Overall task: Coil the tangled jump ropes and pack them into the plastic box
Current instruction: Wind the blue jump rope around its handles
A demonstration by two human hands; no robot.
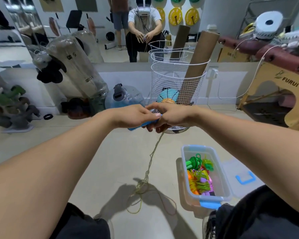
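My left hand [133,116] grips the blue handles [136,127] of a jump rope, thumb on top. My right hand [169,116] curls round the rope's wound part right beside them, fingers touching the left hand. A thin yellowish rope [152,157] hangs from my hands down to a tangled heap [141,187] on the floor between my knees. To the right on the floor stands the clear plastic box [221,173] with blue clips, holding several coiled green, yellow, orange and purple ropes [199,176].
The box lid [243,176] with a blue clip lies right of the box. A white wire basket [178,87] with cardboard tubes stands straight behind my hands. Water bags [124,97] and a mirror are on the left, a wooden bench [283,83] on the right.
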